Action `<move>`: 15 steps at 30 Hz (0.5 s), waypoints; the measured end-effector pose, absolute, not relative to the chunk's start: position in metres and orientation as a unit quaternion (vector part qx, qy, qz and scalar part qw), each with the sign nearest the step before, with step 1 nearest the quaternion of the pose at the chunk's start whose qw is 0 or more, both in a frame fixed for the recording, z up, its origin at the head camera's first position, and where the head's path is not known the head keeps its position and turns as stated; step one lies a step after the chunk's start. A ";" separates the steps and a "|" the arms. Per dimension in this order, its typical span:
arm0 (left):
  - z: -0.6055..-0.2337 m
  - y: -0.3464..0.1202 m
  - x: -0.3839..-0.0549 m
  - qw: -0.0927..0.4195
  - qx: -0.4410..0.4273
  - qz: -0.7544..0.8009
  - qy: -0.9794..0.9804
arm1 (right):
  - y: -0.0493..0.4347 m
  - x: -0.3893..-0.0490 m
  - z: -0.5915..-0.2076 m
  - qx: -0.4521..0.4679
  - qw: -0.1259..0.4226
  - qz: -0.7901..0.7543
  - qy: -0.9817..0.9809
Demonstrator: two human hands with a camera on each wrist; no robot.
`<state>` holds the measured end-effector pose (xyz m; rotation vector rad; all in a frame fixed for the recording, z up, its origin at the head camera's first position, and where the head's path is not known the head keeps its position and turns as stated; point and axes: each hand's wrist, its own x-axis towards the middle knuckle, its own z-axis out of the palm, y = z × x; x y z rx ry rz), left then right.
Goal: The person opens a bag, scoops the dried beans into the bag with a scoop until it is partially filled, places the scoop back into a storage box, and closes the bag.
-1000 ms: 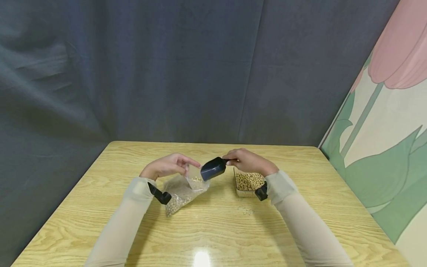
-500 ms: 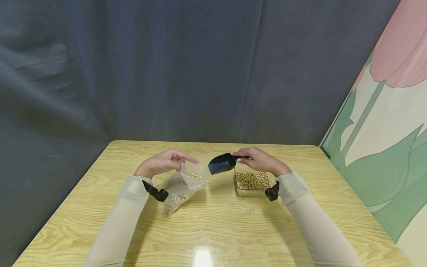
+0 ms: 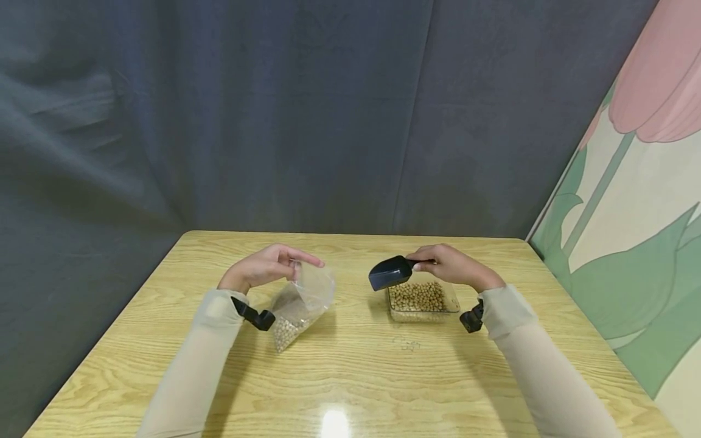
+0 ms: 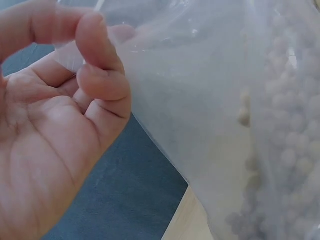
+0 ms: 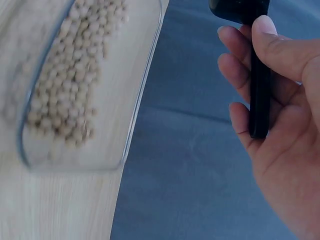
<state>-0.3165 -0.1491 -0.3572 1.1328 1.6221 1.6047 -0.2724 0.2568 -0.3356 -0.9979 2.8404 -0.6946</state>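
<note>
My left hand (image 3: 268,267) pinches the upper edge of a clear plastic bag (image 3: 303,304), its fingers curled at the mouth in the left wrist view. Pale round beans, which look like soybeans (image 4: 295,115), fill the bag's lower part. In my right hand (image 3: 451,266) is a black scoop (image 3: 390,273), its handle (image 5: 260,95) held between thumb and fingers. The scoop hangs tilted above the left edge of a clear rectangular container (image 3: 424,316). Inside that container lies a layer of the same beans (image 3: 418,296). No beans show in the visible part of the scoop.
A wood-grain table (image 3: 350,377) carries everything. Small faint marks or bits (image 3: 406,345) lie in front of the container. A dark curtain (image 3: 306,121) hangs behind the table, and a wall painted with a tulip (image 3: 630,243) stands at the right.
My right hand has moved the scoop rightward, from the bag's mouth to the container. The bag's mouth has lifted and shifted slightly left with my left hand, and beans near its opening have slid down.
</note>
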 end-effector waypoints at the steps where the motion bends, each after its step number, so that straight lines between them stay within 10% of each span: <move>1: -0.358 -0.148 -0.317 0.294 0.424 0.605 0.606 | 0.260 -0.272 -0.335 -0.321 0.025 -0.222 0.920; 15: -0.363 -0.141 -0.315 0.292 0.414 0.596 0.623 | 0.300 -0.266 -0.317 -0.315 0.025 -0.142 0.938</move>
